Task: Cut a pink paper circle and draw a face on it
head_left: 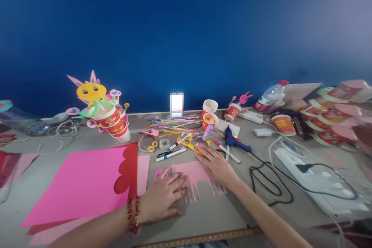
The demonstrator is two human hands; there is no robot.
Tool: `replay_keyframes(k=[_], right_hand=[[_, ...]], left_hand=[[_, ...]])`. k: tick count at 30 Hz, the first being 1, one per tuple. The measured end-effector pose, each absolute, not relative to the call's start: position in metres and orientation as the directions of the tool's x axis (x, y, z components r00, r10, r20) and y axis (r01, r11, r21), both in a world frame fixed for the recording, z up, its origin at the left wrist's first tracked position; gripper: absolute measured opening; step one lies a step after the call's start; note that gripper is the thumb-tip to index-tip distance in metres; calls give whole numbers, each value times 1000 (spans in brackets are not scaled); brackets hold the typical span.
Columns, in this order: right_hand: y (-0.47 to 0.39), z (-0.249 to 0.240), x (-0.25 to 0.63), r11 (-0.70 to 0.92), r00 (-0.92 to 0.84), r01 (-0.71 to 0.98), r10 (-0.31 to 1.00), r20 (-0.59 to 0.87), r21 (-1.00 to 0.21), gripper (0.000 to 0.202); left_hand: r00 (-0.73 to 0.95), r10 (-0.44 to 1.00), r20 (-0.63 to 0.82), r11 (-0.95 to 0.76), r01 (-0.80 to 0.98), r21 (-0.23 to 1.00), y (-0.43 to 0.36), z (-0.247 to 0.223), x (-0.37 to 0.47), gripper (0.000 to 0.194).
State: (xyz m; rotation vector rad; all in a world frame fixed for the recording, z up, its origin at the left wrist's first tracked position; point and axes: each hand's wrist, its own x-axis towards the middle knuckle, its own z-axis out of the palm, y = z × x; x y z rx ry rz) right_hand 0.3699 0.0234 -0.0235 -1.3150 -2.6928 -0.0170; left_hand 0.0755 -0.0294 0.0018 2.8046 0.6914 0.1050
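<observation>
A light pink sheet of paper with a fringed, cut lower edge lies flat before me. My left hand, with a red bead bracelet at the wrist, rests over the paper's left side, fingers spread. Across the paper's upper right part lies my right hand, its fingers stretched toward yellow paper scraps. A small bright pink paper cutout shows just beyond the left fingers. Markers and a red pen lie a little farther off.
Bright pink sheets cover the left side. Behind stand a decorated cup figure, colourful sticks and stacked paper cups. To the right are a blue glue gun, a black cable and a power strip.
</observation>
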Motion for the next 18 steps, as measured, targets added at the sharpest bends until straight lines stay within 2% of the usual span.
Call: replay_keyframes(k=[11, 15, 18], right_hand=[[22, -31, 389, 589, -585, 808, 795, 160, 30, 57], [20, -34, 394, 550, -542, 835, 818, 191, 15, 52], [18, -37, 396, 536, -528, 844, 827, 195, 12, 48]], left_hand=[[886, 459, -66, -839, 457, 296, -33, 6, 72, 72], [890, 453, -40, -834, 440, 332, -31, 5, 66, 74], [867, 499, -18, -819, 478, 318, -30, 6, 60, 67]])
